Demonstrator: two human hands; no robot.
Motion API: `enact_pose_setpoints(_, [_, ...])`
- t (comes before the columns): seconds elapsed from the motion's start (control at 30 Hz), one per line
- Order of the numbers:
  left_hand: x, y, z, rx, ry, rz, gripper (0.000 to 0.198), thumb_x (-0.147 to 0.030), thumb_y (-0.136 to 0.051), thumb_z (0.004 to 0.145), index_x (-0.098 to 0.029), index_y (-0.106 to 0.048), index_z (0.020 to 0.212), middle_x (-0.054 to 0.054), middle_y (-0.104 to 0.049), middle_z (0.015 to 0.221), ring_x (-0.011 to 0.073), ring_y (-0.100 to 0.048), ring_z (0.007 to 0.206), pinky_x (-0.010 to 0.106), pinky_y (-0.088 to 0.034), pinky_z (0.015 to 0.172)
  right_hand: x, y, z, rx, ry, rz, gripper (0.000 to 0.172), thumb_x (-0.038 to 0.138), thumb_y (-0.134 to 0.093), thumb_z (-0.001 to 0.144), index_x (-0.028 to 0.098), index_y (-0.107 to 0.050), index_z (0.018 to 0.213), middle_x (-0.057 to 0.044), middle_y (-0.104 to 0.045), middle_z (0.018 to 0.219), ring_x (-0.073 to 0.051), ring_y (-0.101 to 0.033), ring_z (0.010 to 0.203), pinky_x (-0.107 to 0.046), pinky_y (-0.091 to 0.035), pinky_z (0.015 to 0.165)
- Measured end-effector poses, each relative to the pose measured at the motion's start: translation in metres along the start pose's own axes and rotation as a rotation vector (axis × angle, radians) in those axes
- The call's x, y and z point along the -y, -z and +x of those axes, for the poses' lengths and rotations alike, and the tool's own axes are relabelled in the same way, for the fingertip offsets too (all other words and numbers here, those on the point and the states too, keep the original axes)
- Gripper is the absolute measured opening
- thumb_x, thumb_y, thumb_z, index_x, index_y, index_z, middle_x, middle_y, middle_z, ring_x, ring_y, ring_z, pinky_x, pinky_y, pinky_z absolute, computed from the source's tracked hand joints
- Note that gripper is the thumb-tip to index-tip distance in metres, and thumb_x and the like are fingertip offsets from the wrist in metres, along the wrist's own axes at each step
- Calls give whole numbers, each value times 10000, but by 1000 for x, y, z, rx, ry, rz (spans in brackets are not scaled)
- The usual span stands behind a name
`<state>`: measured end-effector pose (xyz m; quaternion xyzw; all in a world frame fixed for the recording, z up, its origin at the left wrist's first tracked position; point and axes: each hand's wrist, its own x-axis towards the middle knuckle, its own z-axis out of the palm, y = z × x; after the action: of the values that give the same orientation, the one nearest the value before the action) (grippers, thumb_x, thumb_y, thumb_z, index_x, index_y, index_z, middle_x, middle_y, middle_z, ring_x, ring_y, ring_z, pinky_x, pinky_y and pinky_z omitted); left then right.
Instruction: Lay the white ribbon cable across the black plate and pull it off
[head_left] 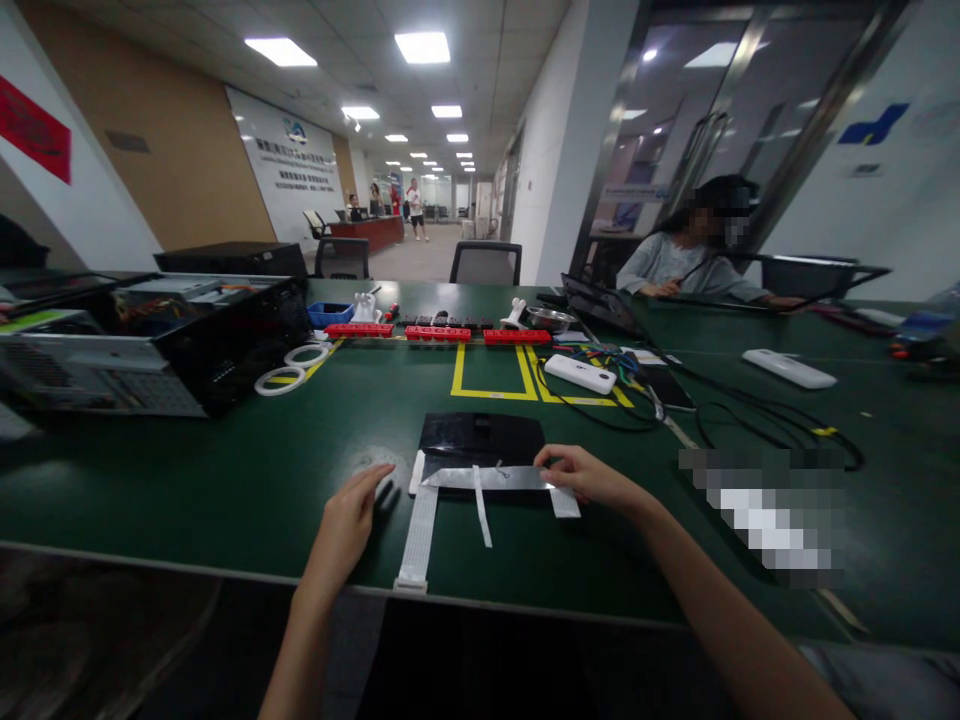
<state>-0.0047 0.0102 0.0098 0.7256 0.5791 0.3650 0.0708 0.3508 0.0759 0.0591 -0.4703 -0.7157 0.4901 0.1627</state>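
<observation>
A black glossy panel (450, 435) lies flat on the green table in front of me. Along its near edge runs a silver strip (450, 477). From its left end a white flat ribbon cable (417, 540) reaches down to the table edge; a shorter ribbon end (566, 503) shows at the right. Over the middle of the strip lies a narrow white tape-like piece (481, 510). My right hand (589, 475) pinches the silver strip at its right end. Left of the panel, my left hand (356, 510) is held with fingers stretched out, touching nothing.
An opened computer case (247, 340) stands at the left, beside white rings (281, 380). Red strips (439, 333) and a blue tray (330, 313) line the back. A white device (579, 374) and tangled cables (637, 375) lie at the right. Another person (690, 250) sits across the table.
</observation>
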Motion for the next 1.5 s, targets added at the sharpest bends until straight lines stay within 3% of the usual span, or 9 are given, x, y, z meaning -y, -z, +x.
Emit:
enact_pose_setpoints(0.13, [-8,0,2,55,-74,21,342,-211,-354,901,-212,-564,1171,50,-596,1223,190,-513,1166,401,-365,1014,5,-2,0,-11,-32,-21,298,383,-543,765,144,-499,936,73,-442,540,-47,-356,401,-161,-261,338])
enact_pose_setpoints(0.3, [-38,-2,6,203,-242,84,367,-255,-385,919,-253,-479,1274,25,-550,1286,193,-419,1252,471,-243,1071,9,-5,-2,-38,-68,-43,287,362,-539,762,140,-503,941,63,-463,550,-54,-385,423,-163,-281,355])
enact_pose_setpoints(0.53, [-75,-20,10,370,-442,200,405,-349,-446,907,-268,-440,1303,27,-504,1333,248,-369,1280,536,-220,1057,1,-5,2,-44,-56,-40,317,395,-552,749,143,-516,937,67,-460,532,-52,-391,411,-165,-275,361])
enact_pose_setpoints(0.83, [-82,-36,9,397,-432,250,444,-358,-465,897,-239,-406,1320,47,-484,1350,276,-360,1278,576,-217,1039,0,-4,2,-39,-58,-51,320,397,-549,747,146,-518,944,64,-464,543,-59,-395,415,-173,-276,366])
enact_pose_setpoints(1.23, [-86,-36,16,409,-368,224,335,-367,-440,906,-258,-541,1206,46,-520,1313,276,-407,1237,554,-261,1013,0,-5,2,-31,-53,-36,311,401,-543,759,147,-510,934,72,-446,533,-52,-377,416,-167,-279,363])
enact_pose_setpoints(1.5, [-86,-33,17,432,-376,203,336,-369,-426,913,-263,-525,1215,31,-515,1319,261,-400,1239,555,-269,1008,5,-5,0,-44,-71,-63,298,377,-536,751,141,-512,930,64,-460,544,-57,-386,418,-168,-282,357])
